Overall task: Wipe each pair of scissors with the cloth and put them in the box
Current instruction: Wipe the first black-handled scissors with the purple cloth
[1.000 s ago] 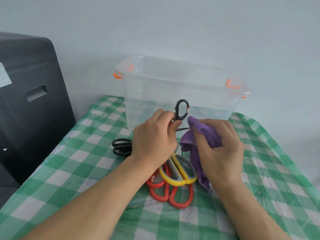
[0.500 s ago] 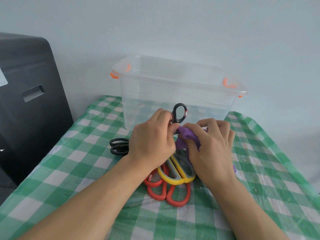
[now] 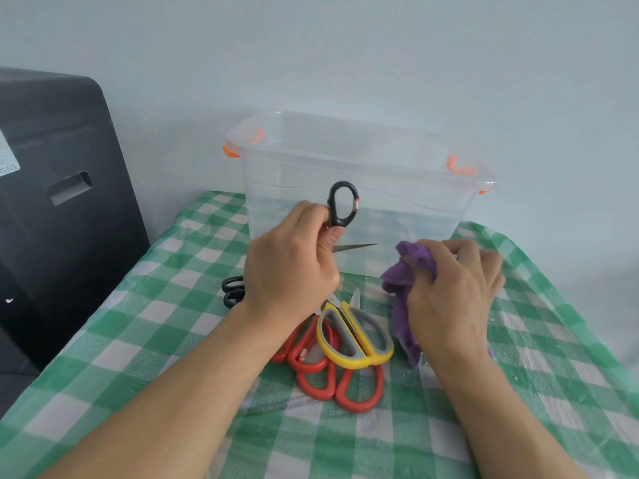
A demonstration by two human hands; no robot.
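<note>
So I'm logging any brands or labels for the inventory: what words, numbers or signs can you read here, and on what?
None can be read.
White label on the dark cabinet at the left edge: rows of print, too small and blurred to read.
Small red and white tag on the handle loop of the black scissors held by the left hand: too small to read.
Clear box, purple cloth, other scissors: no text visible.

Scissors and cloth before the box on the table

The box (image 3: pixel 359 188) stands at 12 o'clock on the table (image 3: pixel 138 340). Before it, the left hand (image 3: pixel 290 271) holds scissors (image 3: pixel 340 210); the cloth (image 3: pixel 403 288) is at 3 o'clock, the scissor pile (image 3: pixel 345 350) at 6, another pair (image 3: pixel 232 292) at 9.
</note>
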